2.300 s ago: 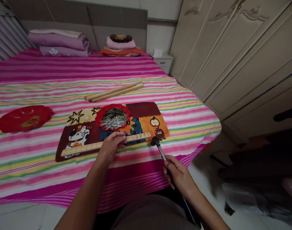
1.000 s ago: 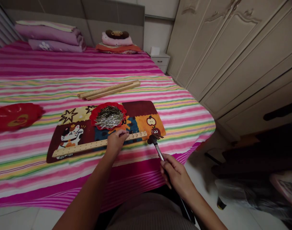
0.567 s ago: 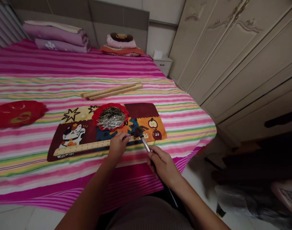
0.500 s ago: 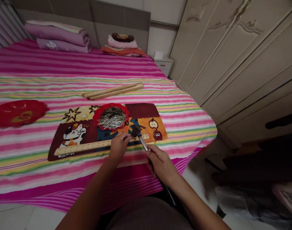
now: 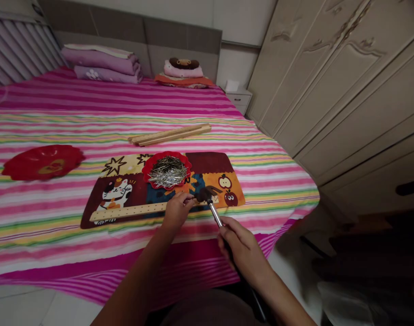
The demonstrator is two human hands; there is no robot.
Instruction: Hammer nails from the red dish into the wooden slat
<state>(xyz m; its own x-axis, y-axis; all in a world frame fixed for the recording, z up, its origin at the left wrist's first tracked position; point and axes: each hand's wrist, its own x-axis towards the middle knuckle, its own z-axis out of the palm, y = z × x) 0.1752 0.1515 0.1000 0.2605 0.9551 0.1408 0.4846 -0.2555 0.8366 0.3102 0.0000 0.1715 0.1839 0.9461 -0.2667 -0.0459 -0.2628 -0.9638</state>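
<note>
My right hand [image 5: 243, 246] is wrapped round the handle of a hammer [image 5: 216, 216]. The hammer's dark head is low over the right part of a pale wooden strip [image 5: 132, 212] with rows of small dark holes. Just left of the hammer head, my left hand [image 5: 177, 209] is closed in a pinch at the strip, on what looks like a nail [image 5: 194, 198]. The strip lies along the front of a patterned mat [image 5: 210, 162] with cat and apple pictures. Behind my left hand, a red scalloped bowl [image 5: 146, 173] is filled with loose metal nails [image 5: 169, 173].
More wooden strips [image 5: 171, 135] lie together beyond the mat. To the left is a red scalloped tray [image 5: 26, 164]. Everything rests on a striped bed cover [image 5: 101, 124]. Folded bedding [image 5: 101, 61] is by the headboard, and a wardrobe [image 5: 325, 86] stands at the right.
The whole view has shifted, so everything appears a little further right and lower. Both hands stay at the strip, with the hammer still in the right one.
</note>
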